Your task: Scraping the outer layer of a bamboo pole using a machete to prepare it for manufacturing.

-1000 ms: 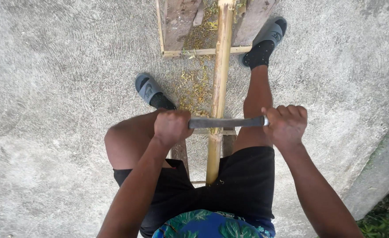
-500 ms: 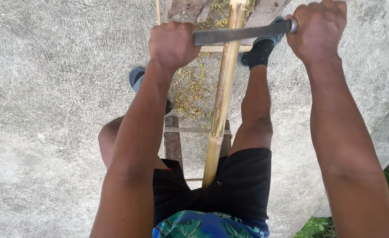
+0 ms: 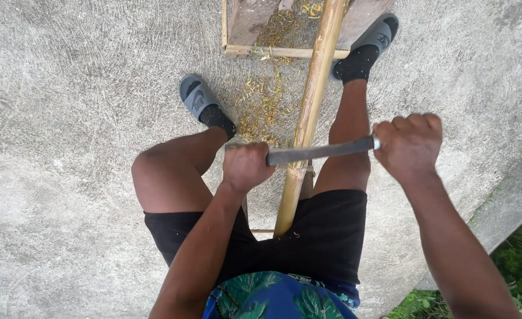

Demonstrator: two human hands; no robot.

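Note:
A long pale bamboo pole (image 3: 313,100) runs from between my thighs out toward a wooden frame (image 3: 255,51) ahead. Across it lies a dark flat metal blade (image 3: 320,152), held level. My left hand (image 3: 246,166) is shut on the blade's left end, just left of the pole. Gripping the right end is my right hand (image 3: 409,145), out past my right knee. The blade rests on the pole close to my lap.
Yellow bamboo shavings (image 3: 261,103) litter the concrete ground (image 3: 78,118) between my feet, which wear grey slides with black socks (image 3: 205,106). A concrete curb (image 3: 509,201) and grass (image 3: 521,260) lie at the right.
Half a second ago both hands and the blade were stretched far out along the pole; they have drawn back toward my lap, about where they were a second ago.

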